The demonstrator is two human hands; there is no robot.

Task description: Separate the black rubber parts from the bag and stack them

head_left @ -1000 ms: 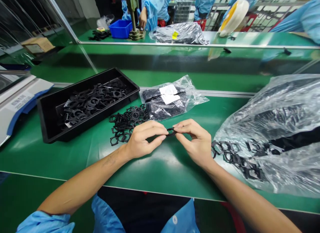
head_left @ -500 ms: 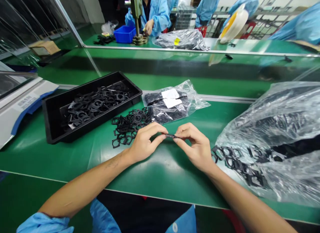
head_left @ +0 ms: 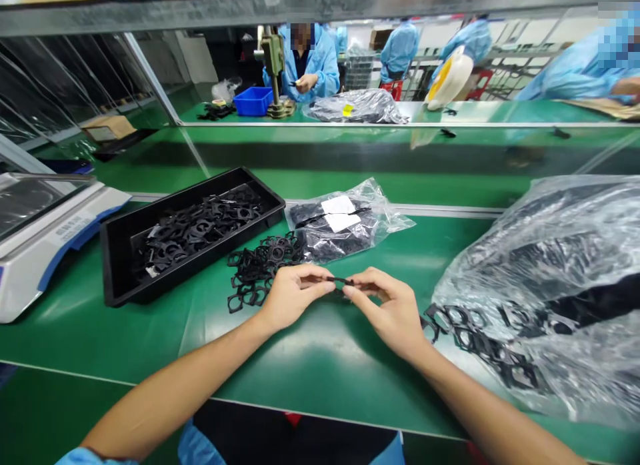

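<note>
Between the fingertips of both hands is a thin black plastic ring-shaped part, held just above the green table. My left hand pinches its left end, and my right hand grips the right end. The part is tilted, so an opening shows between its upper and lower edges. Behind my left hand lies a loose pile of black ring-shaped parts. A clear plastic bag filled with black parts and bearing white labels lies beyond the hands.
A black tray of similar parts sits at the left, beside a white and blue device. At the right a large clear bag spills black frames. Across a clear partition, a person in blue works near a press.
The view has tilted up, so the scene sits lower. Both hands keep hold of the part, which has turned from nearly edge-on to showing its opening.
</note>
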